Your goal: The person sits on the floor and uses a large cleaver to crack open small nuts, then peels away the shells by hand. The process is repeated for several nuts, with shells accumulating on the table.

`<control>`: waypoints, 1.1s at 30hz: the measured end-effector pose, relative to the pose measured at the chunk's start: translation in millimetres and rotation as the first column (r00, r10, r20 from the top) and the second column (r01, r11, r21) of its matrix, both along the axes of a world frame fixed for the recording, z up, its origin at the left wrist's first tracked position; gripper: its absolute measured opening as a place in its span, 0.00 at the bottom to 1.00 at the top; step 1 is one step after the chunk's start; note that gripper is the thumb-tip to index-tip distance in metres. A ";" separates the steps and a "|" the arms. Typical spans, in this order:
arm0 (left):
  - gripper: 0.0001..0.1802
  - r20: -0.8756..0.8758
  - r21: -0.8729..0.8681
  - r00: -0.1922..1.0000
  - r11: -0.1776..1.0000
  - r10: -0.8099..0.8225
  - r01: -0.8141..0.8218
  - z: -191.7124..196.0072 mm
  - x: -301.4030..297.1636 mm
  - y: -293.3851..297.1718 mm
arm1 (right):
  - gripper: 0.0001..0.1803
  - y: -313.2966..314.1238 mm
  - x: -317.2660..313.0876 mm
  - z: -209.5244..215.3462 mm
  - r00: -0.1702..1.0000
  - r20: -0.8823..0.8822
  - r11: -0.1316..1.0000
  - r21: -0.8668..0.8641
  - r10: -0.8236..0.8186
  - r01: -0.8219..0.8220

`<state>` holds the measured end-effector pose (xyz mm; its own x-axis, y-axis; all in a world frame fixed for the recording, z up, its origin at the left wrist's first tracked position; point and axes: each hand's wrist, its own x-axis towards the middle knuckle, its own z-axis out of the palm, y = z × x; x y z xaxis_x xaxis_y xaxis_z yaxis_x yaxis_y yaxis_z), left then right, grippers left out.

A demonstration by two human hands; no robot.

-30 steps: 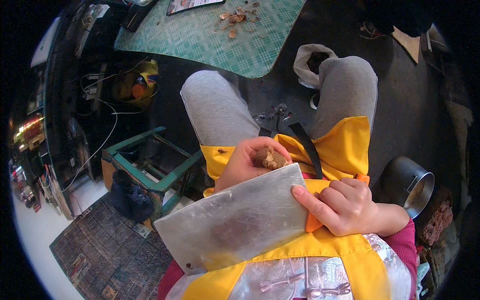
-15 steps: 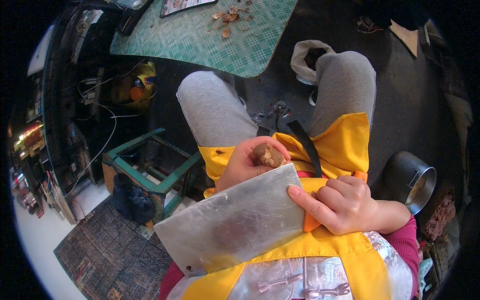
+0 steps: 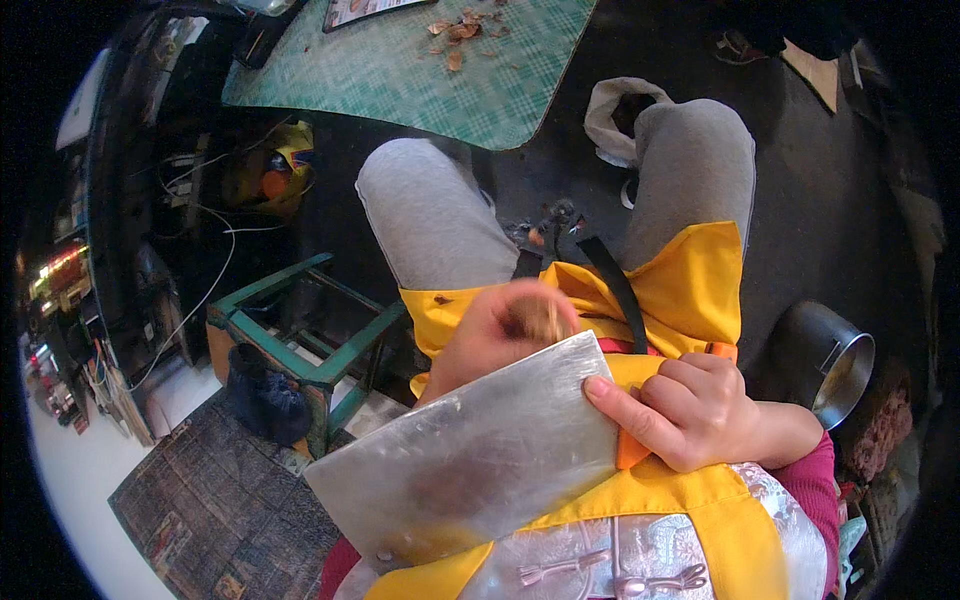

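Observation:
My right hand [image 3: 690,412] is wrapped around the orange handle [image 3: 632,450] of a cleaver, its index finger stretched along the metal. The broad silver cleaver blade [image 3: 465,450] slants across my lap toward the lower left. Behind its upper edge, my left hand [image 3: 475,340] curls around a brown, rounded, tuber-like vegetable [image 3: 535,318], smeared by motion; its exact kind is unclear. The vegetable sits close to the blade's upper right corner. Part of my left hand and its wrist are hidden by the blade. A yellow apron [image 3: 690,280] covers my lap.
Brown dry peelings [image 3: 463,32] lie on a green checked table [image 3: 400,95] ahead. A pale bag [image 3: 605,120] stands beside my right knee. A dark metal pot [image 3: 815,360] is at the right, and a green stool frame [image 3: 300,370] at the left. Scraps [image 3: 555,220] lie on the floor.
My left hand and the vegetable have turned slightly and blurred with motion. A small brownish bit now shows above the floor scraps. The cleaver has barely shifted.

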<state>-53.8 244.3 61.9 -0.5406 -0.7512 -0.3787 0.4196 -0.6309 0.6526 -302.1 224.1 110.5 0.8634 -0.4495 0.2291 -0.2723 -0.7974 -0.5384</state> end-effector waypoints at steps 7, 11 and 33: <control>0.18 0.480 -0.030 0.876 0.999 0.051 -0.042 13.1 -11.9 -16.2 | 0.27 -2.4 2.3 1.7 0.998 -0.047 0.999 0.021 -0.045 0.046; 0.29 0.054 -0.074 0.998 0.997 0.016 -0.012 -7.0 -3.1 -9.6 | 0.27 -1.1 1.5 -1.6 0.993 -0.095 0.997 0.034 -0.071 0.074; 0.24 0.469 0.092 0.870 0.988 -0.151 0.122 39.3 5.6 -14.1 | 0.34 -3.8 7.0 -11.7 0.998 0.010 0.991 -0.116 -0.067 0.068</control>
